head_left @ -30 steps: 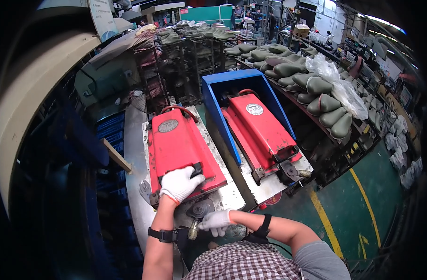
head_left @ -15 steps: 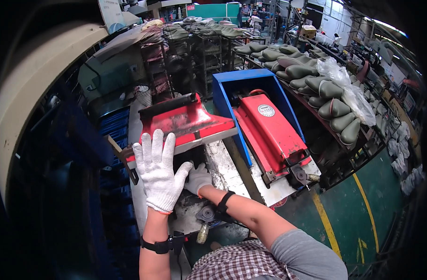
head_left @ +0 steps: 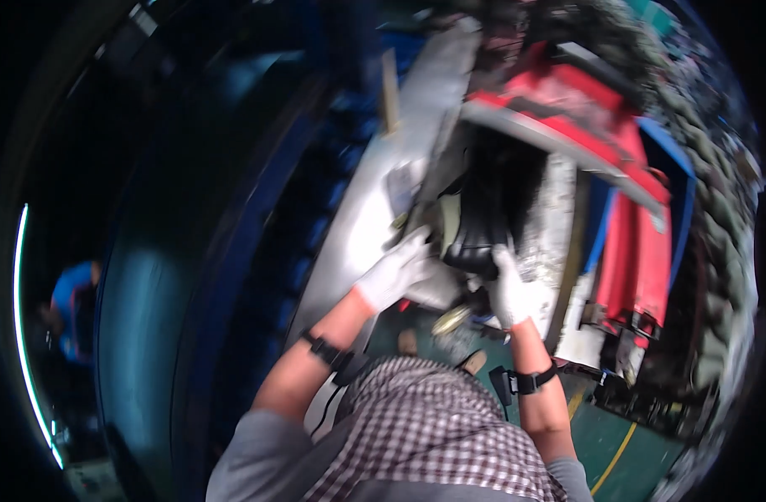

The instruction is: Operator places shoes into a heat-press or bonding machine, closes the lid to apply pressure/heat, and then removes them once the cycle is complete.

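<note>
Saw black piece [head_left: 475, 253] at near side of raised red lid [head_left: 577, 90] | had right hand [head_left: 510, 289] part-curled against near right edge, firm hold unclear | had left hand [head_left: 395, 270] just left, blurred, couldn't tell opening or grip | needed even two-sided contact, hands clear of lid

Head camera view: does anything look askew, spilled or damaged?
Only the red metal cover beyond the shiny black curved piece looks askew: it is tilted up, probably open, while the long red neighbouring cover is down. No spill or damage stands out, but blur hides detail.
</note>
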Tool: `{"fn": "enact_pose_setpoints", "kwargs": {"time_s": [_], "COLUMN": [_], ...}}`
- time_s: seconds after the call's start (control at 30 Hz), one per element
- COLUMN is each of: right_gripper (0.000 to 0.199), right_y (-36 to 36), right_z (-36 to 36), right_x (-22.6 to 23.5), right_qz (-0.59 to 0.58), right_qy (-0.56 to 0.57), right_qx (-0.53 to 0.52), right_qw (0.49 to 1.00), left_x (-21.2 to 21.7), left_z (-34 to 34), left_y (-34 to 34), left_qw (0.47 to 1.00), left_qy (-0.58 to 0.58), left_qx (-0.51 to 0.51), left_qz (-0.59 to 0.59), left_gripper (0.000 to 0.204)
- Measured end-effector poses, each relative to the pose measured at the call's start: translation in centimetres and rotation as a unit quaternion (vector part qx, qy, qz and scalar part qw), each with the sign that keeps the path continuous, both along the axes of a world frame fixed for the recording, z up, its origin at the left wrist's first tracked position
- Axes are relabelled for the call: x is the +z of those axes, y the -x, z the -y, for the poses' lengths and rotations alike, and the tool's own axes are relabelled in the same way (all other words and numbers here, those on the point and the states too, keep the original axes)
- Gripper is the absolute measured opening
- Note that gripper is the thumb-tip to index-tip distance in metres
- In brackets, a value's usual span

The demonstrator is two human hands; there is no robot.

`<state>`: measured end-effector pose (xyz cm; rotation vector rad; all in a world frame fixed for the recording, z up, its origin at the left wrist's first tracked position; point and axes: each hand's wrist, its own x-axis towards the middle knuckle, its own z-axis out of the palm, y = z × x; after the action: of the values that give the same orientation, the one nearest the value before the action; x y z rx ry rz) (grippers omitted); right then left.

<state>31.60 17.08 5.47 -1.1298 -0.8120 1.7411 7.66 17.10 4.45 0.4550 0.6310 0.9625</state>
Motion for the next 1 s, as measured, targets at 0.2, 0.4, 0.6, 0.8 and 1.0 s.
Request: {"fn": "enact_pose_setpoints", "kwargs": {"time_s": [0.2,0.4,0.6,0.8,1.0], "right_gripper": [0.069,0.050,0.028,0.023,0.022], "right_y": [5.2,2.0,1.3,1.3,1.5], "right_z": [3.7,3.7,3.4,3.1,3.0], "right_x": [2.7,1.3,-1.7,-2.6,-2.5], "right_qz": [0.224,0.473,0.672,0.691,0.688], "right_qy": [-0.142,-0.305,-0.370,-0.364,-0.373], "right_qx": [0.313,0.110,0.045,0.050,0.047], "right_qw": [0.912,0.819,0.640,0.622,0.621], "left_x": [-1.2,-6.8,-17.3,-21.5,-21.2], "left_z": [6.2,10.7,6.6,3.7,6.6], "left_y": [3.4,14.5,29.9,37.9,36.7], "left_qw": [0.963,0.905,0.788,0.656,0.591], "left_qy": [0.084,0.188,0.196,0.137,0.192], "left_qx": [0.199,0.380,0.464,0.369,0.361], "left_qz": [0.162,-0.038,-0.355,-0.644,-0.696], "left_gripper": [0.063,0.034,0.025,0.052,0.089]}}
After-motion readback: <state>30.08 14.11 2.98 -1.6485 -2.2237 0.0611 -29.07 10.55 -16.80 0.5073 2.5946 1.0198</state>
